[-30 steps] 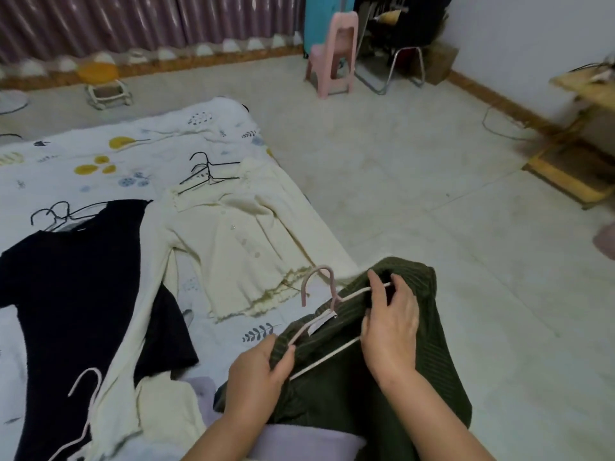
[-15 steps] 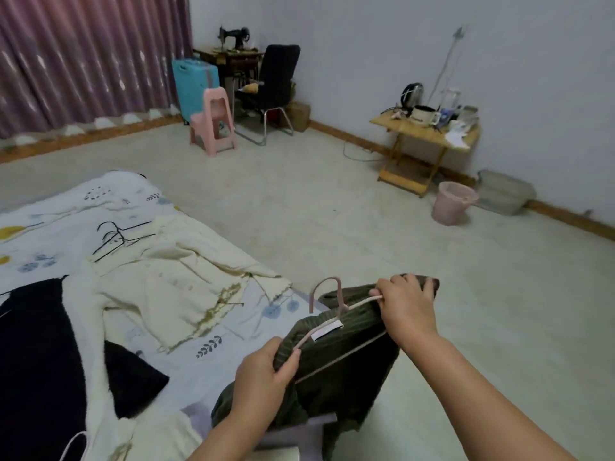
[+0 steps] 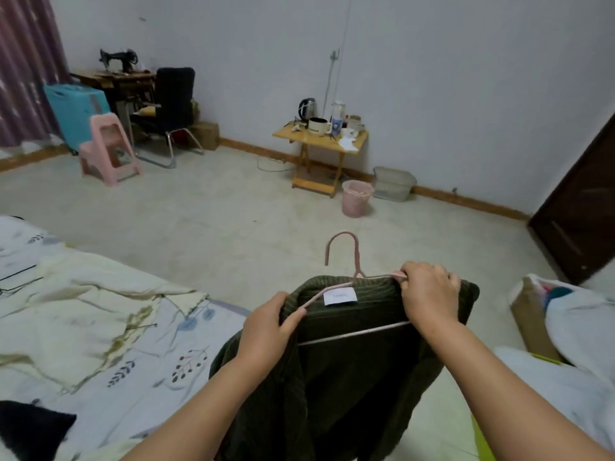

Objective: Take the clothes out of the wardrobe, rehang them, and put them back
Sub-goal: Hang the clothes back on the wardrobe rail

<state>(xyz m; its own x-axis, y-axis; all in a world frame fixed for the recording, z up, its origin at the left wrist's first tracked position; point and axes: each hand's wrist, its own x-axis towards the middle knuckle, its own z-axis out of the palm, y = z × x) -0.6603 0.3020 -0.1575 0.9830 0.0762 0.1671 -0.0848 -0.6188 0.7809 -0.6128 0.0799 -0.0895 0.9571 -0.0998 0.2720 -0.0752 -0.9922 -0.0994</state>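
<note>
It is a big plain room with a pale floor (image 3: 233, 211) and a white wall.

In the middle, up in the air in front of the person, is a dark green top (image 3: 349, 354). It sits on a thin pink hanger (image 3: 346, 257), and the hook pokes up above the collar. The left hand (image 3: 266, 331) pinches the cloth and the wire at one shoulder. The right hand (image 3: 429, 297) is curled tight round the wire and cloth at the other shoulder. So each grip is grasping the top and hanger together.

The top looks soft and floppy, with ribs in the knit. It hangs down and folds on itself. I think it is light, but it could slide off that thin wire if one side tips. The best spot to hold looks like the shoulders, as now, or the hook for carrying.

The bottom of the top runs out of the picture, so I cannot see how long it is. The small white tag (image 3: 340, 297) has writing too tiny to read. I cannot tell if both shoulders sit right on the wire, since the hands cover them.

To the left is the bed (image 3: 100, 344), with a cream top (image 3: 83, 301) lying on it. A dark door (image 3: 579, 207) is at the right. No wardrobe shows from here.
</note>
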